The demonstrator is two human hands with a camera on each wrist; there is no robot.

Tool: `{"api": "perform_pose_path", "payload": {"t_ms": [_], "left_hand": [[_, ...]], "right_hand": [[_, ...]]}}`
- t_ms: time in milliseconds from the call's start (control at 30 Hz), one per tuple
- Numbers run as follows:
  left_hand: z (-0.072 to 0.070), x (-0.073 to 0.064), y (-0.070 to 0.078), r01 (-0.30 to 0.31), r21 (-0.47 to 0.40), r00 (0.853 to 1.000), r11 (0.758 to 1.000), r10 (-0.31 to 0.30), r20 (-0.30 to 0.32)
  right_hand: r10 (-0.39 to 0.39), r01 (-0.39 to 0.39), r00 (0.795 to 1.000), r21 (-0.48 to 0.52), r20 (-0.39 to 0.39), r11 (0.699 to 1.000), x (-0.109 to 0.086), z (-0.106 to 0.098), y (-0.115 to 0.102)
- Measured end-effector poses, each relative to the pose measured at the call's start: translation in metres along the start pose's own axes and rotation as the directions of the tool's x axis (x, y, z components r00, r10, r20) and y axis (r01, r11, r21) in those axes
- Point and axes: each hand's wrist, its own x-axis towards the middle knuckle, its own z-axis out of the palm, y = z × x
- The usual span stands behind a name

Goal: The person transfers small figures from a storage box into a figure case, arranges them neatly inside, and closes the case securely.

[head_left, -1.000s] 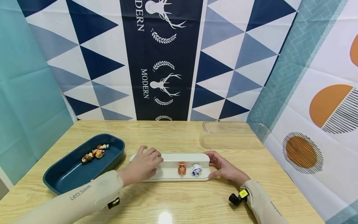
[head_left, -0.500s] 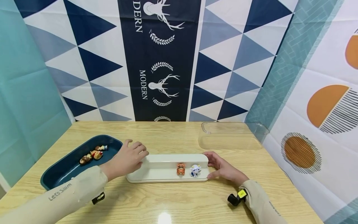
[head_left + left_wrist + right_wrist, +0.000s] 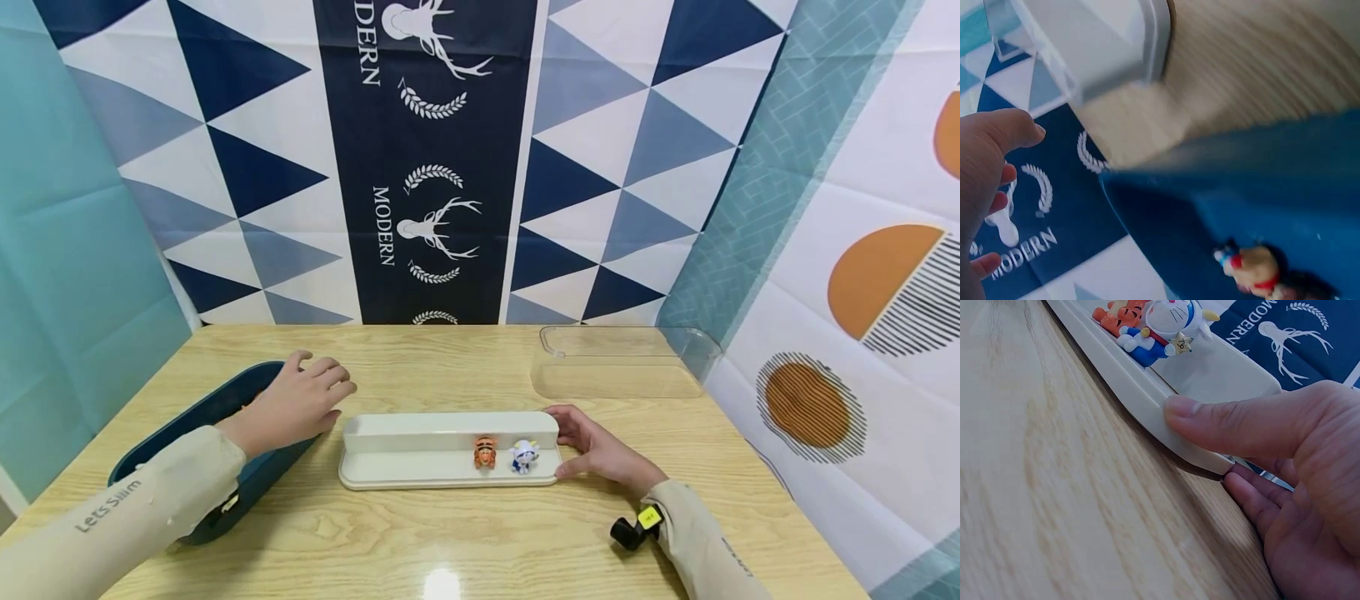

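A white stepped display stand (image 3: 408, 468) lies on the wooden table. On its lower step stand an orange tiger figurine (image 3: 485, 452) and a white-and-blue Doraemon-like figurine (image 3: 524, 457). My right hand (image 3: 603, 454) grips the stand's right end; in the right wrist view its thumb (image 3: 1210, 422) presses the front edge, other fingers round the end. My left hand (image 3: 292, 406) is over the right rim of a dark blue tray (image 3: 258, 487), holding nothing, fingers loosely bent. Its forearm and hand cover most of the tray in the head view; the left wrist view shows a small figurine (image 3: 1257, 267) inside.
A clear plastic cover (image 3: 622, 375) stands at the back right of the table (image 3: 480, 542). Patterned cloth (image 3: 442, 167) hangs behind the table and along both sides. A black wrist camera (image 3: 633, 532) sits on my right wrist.
My left hand has left the stand's left end and moved leftward over the blue tray, empty. My right hand keeps its grip; the stand and its two figurines stay put.
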Motion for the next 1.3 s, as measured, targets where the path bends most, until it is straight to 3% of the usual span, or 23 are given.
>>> {"api": "perform_pose_path", "payload": {"t_ms": [300, 600, 800, 1033, 1300], "left_hand": [[0.000, -0.019, -0.033, 0.021, -0.020, 1.000, 1.000, -0.021, -0.007], [-0.001, -0.042, -0.062, 0.089, -0.073, 0.988, 0.993, -0.079, 0.131], [0.008, -0.059, -0.077, 0.091, -0.040, 0.989, 0.995, -0.086, 0.121], [0.024, -0.075, -0.084, 0.151, 0.024, 0.981, 0.988, -0.153, 0.117], [0.042, -0.085, -0.078, 0.203, 0.032, 0.960, 0.979, -0.205, 0.190]], "right_hand": [[-0.002, 0.002, 1.000, -0.004, -0.004, 1.000, 0.001, -0.001, 0.002], [0.003, -0.003, 1.000, 0.001, -0.001, 1.000, 0.001, 0.000, 0.001], [0.002, -0.002, 1.000, -0.002, 0.001, 1.000, 0.001, 0.001, 0.000], [-0.011, 0.011, 1.000, -0.005, 0.005, 1.000, 0.001, 0.000, 0.000], [-0.011, 0.011, 1.000, 0.003, 0.011, 1.000, 0.001, 0.000, 0.001]]}}
